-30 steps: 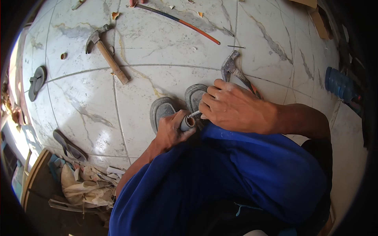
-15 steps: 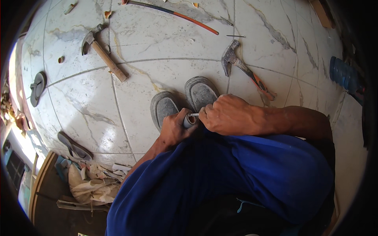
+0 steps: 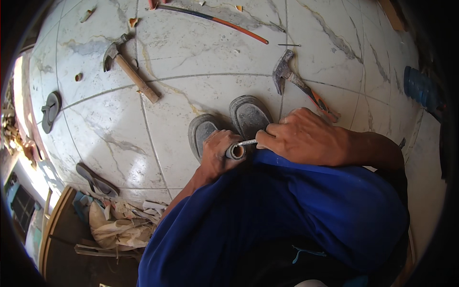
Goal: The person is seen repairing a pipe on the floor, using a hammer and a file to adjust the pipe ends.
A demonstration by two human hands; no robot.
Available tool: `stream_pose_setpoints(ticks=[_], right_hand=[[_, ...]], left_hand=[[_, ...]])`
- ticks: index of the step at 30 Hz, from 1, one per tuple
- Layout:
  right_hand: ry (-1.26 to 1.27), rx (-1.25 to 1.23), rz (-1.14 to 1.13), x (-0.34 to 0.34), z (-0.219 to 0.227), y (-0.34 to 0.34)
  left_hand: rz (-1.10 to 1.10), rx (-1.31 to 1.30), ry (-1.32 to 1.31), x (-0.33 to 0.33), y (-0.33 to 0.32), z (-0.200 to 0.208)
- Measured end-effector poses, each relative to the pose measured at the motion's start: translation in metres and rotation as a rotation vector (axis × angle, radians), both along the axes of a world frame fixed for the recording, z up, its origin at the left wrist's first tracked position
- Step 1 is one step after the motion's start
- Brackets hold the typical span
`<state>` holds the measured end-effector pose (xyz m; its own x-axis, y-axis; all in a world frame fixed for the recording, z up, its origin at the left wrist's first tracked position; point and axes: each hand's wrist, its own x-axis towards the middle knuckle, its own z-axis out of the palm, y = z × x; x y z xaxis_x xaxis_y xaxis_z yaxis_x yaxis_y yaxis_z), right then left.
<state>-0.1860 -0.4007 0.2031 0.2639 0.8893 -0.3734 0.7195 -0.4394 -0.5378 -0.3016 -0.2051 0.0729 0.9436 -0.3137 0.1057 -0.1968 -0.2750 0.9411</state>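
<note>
My left hand (image 3: 217, 152) is closed round a short grey tube (image 3: 236, 152) whose open end faces up, its inside orange-brown. Between the fingers of my right hand (image 3: 303, 136) is a thin silvery ridged rod (image 3: 247, 142), which points left and has its tip at the tube's rim. Most of the tube is hidden in my left hand, and the rod's other end is out of sight in my right. Both hands are low over my blue-clad lap, just in front of my grey shoes (image 3: 251, 116).
On the marbled tile floor (image 3: 191, 167) lie a wooden-handled claw hammer (image 3: 136, 80), another claw hammer (image 3: 308, 90) with an orange-black grip, a nail (image 3: 289, 45) and a long black-orange bar (image 3: 215, 20). Two slippers (image 3: 51, 112) lie left, scraps (image 3: 119, 229) lower left, a blue bottle (image 3: 420, 88) right.
My right hand has drawn a little to the right, so more of the rod shows. The tube's mouth has tipped further into view. The whole scene has shifted slightly right.
</note>
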Motion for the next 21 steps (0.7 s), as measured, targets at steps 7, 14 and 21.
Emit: stream_pose_setpoints(ticks=[7,14,21], right_hand=[[0.073,0.018,-0.213,0.026,0.020,-0.016],[0.138,0.083,-0.362,0.002,-0.014,-0.014],[0.072,0.100,-0.376,-0.007,-0.028,-0.014]], left_hand=[[0.058,-0.200,0.066,-0.009,0.003,-0.012],[0.074,-0.309,0.118,-0.001,-0.005,-0.014],[0.121,-0.326,0.285,0.004,-0.008,-0.024]])
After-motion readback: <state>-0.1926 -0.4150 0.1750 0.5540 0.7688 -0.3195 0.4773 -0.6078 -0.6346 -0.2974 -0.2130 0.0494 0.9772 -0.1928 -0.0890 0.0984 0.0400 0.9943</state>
